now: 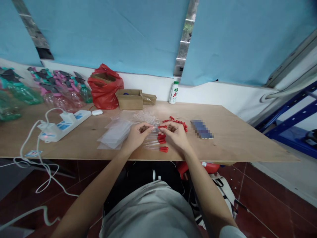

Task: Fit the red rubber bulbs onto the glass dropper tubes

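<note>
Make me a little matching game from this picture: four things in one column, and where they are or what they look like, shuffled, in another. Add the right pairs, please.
Things:
1. Right hand
2. White bottle
3. Power strip
4. Phone

Places and states:
a. Has white plugs in it
b. Lies on the table, right of the loose red bulbs
c. Pinches a red bulb
d. Stands upright, with a green cap

Pairs: 1-c, 2-d, 3-a, 4-b

The right hand [176,135] hides some red bulbs [183,124]; pixelation blurs the phone [201,129].
</note>
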The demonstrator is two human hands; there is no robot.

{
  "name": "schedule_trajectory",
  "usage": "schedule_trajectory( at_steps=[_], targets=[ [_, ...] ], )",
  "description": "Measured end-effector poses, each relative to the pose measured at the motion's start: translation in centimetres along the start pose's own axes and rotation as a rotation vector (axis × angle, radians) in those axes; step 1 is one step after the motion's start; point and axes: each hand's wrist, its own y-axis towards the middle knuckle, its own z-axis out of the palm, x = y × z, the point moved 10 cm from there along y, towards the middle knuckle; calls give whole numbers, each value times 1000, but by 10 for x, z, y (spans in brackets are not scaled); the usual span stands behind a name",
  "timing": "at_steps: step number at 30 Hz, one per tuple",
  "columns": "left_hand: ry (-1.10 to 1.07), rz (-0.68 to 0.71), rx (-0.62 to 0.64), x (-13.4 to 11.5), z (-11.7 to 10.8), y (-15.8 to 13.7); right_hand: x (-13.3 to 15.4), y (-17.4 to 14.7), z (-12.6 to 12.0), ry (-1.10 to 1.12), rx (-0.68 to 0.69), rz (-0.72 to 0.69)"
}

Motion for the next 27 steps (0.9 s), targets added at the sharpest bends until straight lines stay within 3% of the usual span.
schedule_trajectory(
  at_steps=[6,15,27],
  targets=[
    [51,3,18,4,2,0,2,-1,0,-89,17,-40],
    [-47,-49,90,-6,9,0,19,-6,1,-224,-10,-163],
    [-97,-65,90,-6,11,-3,5,-5,-3,-131,-37,-97]
  ],
)
